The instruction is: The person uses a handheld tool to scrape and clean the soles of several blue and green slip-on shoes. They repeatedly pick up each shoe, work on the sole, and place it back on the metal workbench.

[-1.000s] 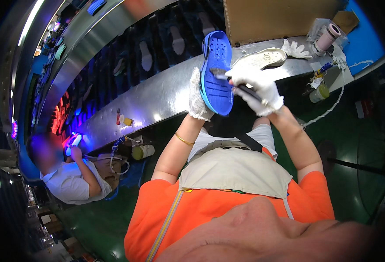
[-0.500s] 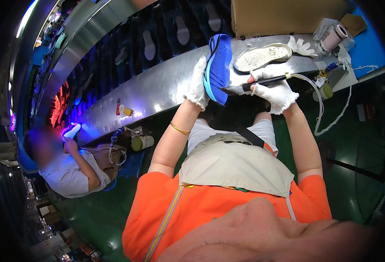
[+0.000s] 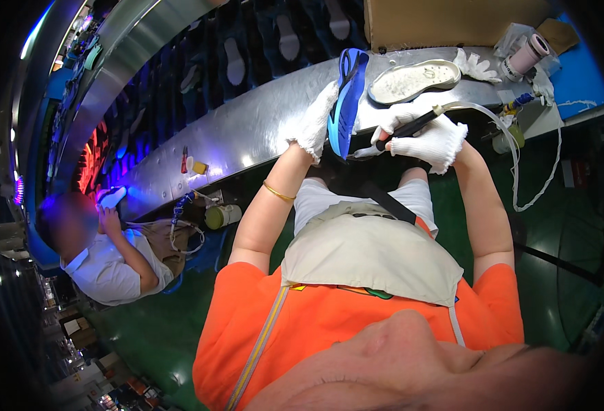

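My left hand [image 3: 316, 123], in a white knit glove, grips a blue shoe sole [image 3: 347, 103] along its left side. The sole is tipped on edge, its two-tone blue sidewall toward me. A brush with a black handle [image 3: 415, 126] is closed in my gloved right hand [image 3: 429, 140]; a pale hose [image 3: 504, 125] runs off its back end. The brush tip [image 3: 366, 152] is close beside the sole's near end; whether they touch I cannot tell. Behind the right hand, a cream-white sole [image 3: 415, 81] lies on the metal bench ledge [image 3: 247, 140].
White gloves [image 3: 476, 65] and a pink tumbler [image 3: 525, 57] stand at the right, near a cardboard box [image 3: 453, 24]. Dark conveyor racks carrying soles [image 3: 288, 40] run behind the ledge. At the left, a co-worker [image 3: 120, 264] sits near a green-lidded jar [image 3: 222, 216].
The blue sole has turned onto its edge, showing more sidewall and less inner face. My right hand has shifted slightly, turning the brush to a steeper angle near the sole's near end.
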Demonstrator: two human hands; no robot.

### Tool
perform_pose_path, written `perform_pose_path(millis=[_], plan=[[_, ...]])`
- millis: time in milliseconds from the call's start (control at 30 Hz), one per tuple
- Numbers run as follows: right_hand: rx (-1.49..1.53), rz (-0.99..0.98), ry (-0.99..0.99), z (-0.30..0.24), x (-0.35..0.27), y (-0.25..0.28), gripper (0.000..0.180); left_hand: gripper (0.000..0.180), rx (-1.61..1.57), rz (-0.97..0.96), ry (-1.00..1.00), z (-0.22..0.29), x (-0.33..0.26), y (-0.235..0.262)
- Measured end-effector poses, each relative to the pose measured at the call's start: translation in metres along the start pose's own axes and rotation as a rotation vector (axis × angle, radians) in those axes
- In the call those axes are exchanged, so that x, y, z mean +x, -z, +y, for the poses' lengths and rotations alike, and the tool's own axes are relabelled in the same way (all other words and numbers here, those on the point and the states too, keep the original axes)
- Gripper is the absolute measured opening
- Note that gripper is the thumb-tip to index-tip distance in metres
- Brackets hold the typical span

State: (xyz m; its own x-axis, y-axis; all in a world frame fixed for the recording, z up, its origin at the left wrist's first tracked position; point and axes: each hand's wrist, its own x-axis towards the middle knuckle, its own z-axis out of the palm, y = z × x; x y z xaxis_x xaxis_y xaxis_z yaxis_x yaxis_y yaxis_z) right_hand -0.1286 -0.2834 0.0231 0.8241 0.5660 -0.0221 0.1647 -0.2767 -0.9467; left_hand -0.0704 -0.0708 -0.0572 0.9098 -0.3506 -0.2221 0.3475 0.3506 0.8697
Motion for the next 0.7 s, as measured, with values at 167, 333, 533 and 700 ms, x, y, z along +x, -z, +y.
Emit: perform_pose_path(millis=[167, 333, 533, 700], plan=[[-0.141, 0.012, 0.002, 0.002, 0.003, -0.006, 0.015, 0.052, -0.001, -0.047, 0.015, -0.003, -0.001, -0.002], [-0.104, 0.159, -0.036, 0.005, 0.004, -0.001, 0.014, 0.051, -0.027, -0.008, -0.032, 0.001, -0.001, -0.006], [0.692, 0.248, 0.113, 0.039, 0.004, -0.001, 0.021, 0.047, -0.24, -0.038, -0.009, 0.016, 0.001, -0.011], [1.193, -0.026, 0.177, 0.008, 0.001, -0.025, 0.028, 0.043, -0.278, -0.063, 0.006, 0.023, 0.002, -0.015]])
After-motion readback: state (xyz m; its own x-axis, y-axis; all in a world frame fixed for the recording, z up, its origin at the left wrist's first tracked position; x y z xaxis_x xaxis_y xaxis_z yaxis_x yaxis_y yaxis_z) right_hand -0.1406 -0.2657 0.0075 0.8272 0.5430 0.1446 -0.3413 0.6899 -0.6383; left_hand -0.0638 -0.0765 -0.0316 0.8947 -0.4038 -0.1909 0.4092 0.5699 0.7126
